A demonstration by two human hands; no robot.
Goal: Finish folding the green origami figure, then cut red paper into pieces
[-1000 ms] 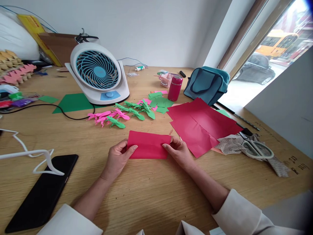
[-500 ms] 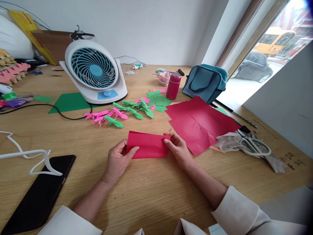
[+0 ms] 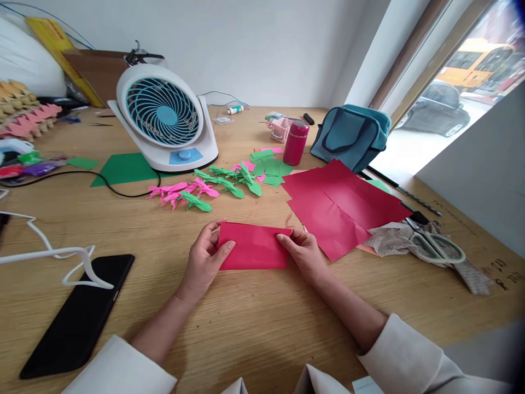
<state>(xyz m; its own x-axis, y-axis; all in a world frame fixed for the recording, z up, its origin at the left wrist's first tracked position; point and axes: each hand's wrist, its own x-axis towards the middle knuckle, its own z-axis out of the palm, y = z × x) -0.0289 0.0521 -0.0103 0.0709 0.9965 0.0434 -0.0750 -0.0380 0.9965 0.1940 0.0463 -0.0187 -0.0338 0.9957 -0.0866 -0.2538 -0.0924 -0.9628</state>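
Note:
A folded sheet of red paper (image 3: 253, 249) is held just above the table in front of me, its long sides running left to right. My left hand (image 3: 207, 257) grips its left end, thumb on the front face and fingers behind. At the right end, my right hand (image 3: 305, 251) pinches the upper corner, with the thumb in front and most fingers hidden behind. Larger red sheets (image 3: 348, 210) lie beyond my right hand. Folded pink paper figures (image 3: 170, 192) and green paper figures (image 3: 229, 183) rest on the table past the paper.
A white fan (image 3: 164, 117) stands at the back left. Behind the red sheets are a red flask (image 3: 296, 143) and a blue bag (image 3: 350, 137). Scissors (image 3: 437, 246) lie on crumpled paper at right. A black phone (image 3: 80, 317) sits left, under a white stand (image 3: 88, 268).
My left fingers have shifted up to the paper's top left corner. The back layer's edge that showed above the front one is now nearly level with it. The view has swung slightly left.

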